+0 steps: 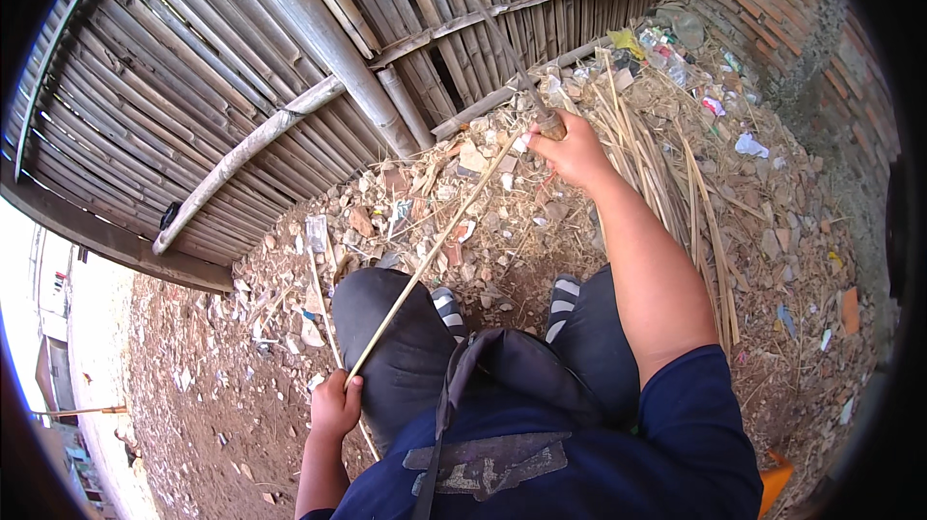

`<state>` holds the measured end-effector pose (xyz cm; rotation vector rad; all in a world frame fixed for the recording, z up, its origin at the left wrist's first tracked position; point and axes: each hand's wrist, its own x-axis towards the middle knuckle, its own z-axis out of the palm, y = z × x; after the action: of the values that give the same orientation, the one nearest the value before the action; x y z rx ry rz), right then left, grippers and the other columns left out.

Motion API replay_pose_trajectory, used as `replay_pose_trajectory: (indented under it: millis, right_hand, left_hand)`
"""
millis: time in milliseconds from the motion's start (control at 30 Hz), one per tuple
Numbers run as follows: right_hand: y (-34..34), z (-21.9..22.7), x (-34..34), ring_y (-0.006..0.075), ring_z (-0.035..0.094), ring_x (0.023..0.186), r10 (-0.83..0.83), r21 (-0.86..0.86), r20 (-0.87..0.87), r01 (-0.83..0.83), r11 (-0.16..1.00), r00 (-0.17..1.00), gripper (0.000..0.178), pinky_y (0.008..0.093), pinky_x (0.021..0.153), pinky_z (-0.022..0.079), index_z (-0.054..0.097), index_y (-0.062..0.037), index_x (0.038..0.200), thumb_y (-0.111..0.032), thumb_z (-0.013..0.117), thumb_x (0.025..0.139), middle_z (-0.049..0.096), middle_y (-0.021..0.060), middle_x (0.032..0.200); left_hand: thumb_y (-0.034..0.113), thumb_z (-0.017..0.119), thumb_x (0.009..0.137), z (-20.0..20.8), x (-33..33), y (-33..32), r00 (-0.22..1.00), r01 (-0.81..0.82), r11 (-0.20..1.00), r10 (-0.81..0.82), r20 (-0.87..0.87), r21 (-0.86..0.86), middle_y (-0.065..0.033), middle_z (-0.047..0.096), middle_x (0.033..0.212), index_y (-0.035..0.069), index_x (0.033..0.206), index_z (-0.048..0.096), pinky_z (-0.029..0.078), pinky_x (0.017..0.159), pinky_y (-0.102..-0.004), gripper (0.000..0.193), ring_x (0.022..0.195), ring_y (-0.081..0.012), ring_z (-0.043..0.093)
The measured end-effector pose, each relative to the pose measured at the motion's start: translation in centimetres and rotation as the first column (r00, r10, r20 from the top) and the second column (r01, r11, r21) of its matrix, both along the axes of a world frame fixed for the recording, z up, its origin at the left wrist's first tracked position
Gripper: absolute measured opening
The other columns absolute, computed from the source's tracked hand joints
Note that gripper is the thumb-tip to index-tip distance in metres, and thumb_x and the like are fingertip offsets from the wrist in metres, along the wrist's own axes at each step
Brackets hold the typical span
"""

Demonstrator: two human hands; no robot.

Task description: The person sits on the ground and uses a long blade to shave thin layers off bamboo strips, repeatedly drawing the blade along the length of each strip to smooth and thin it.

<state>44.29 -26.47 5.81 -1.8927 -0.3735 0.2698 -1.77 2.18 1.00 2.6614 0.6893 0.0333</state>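
Observation:
My left hand [336,404] is closed around the lower end of a long, pale bamboo strip [425,264], beside my left knee. The strip slants up and away to the right, its far end reaching my right hand [577,151]. That hand is wrapped around the wooden handle [551,125] of a long knife, whose narrow dark blade [512,58] points away toward the bamboo wall. Thumb and fingertips of the right hand are near the strip's tip; whether they pinch it I cannot tell. A second thin strip [322,303] passes beside my left leg and partly behind the left hand.
A bundle of split strips [649,158] lies on the ground to the right of my right hand. Ahead stands a bamboo slat wall [251,66]; a brick wall [772,8] closes the right side. Stones and plastic litter [666,55] cover the dirt. Something orange [774,481] sits at lower right.

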Motion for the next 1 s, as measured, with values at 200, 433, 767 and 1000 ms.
replay_pose_trajectory:
  millis: [200,433,767,1000]
  right_hand:
    - [-0.4,-1.6,0.8,0.0087,0.056,0.059,0.006,0.165,0.099,-0.022,0.986,0.995,0.023,0.0271,0.053,0.046,0.065,-0.0041,0.1,-0.015,0.08,0.086,0.066,0.0006,0.081]
    - [-0.7,-0.9,0.3,0.0075,0.057,0.06,0.068,0.318,-0.044,-0.05,0.947,0.997,0.02,0.0259,0.054,0.045,0.068,-0.005,0.1,-0.014,0.079,0.086,0.07,0.004,0.086]
    - [-1.3,-0.9,0.7,0.0074,0.057,0.062,0.049,0.34,-0.047,-0.03,0.94,0.998,0.019,0.0268,0.055,0.047,0.063,-0.0068,0.092,-0.014,0.08,0.085,0.069,0.0032,0.083]
    - [-2.2,-0.6,1.2,0.0138,0.066,0.084,-0.048,0.107,0.108,0.037,0.994,0.993,0.02,0.0311,0.079,0.051,0.068,-0.004,0.098,-0.012,0.08,0.085,0.072,0.0031,0.09]
  left_hand:
    - [0.032,0.062,0.099,0.0,0.4,-0.2,0.999,0.031,1.0,-0.031,0.028,0.002,-0.0217,0.059,0.063,0.004,0.078,0.052,0.045,0.055,-0.0519,0.036,0.061,-0.0458,0.061]
    - [0.031,0.063,0.099,0.1,0.7,-0.2,0.999,0.037,0.999,-0.037,0.031,-0.003,-0.0213,0.059,0.062,0.004,0.078,0.052,0.045,0.054,-0.0516,0.036,0.06,-0.0456,0.061]
    - [0.033,0.062,0.098,0.6,0.8,-0.3,0.999,0.014,1.0,-0.014,-0.037,0.013,-0.0233,0.061,0.065,0.003,0.078,0.054,0.046,0.058,-0.0542,0.037,0.065,-0.0473,0.062]
    - [0.037,0.057,0.102,0.3,1.0,0.3,1.0,0.012,0.998,-0.014,-0.022,-0.069,-0.0234,0.06,0.064,0.002,0.075,0.053,0.046,0.058,-0.0529,0.044,0.064,-0.0467,0.061]
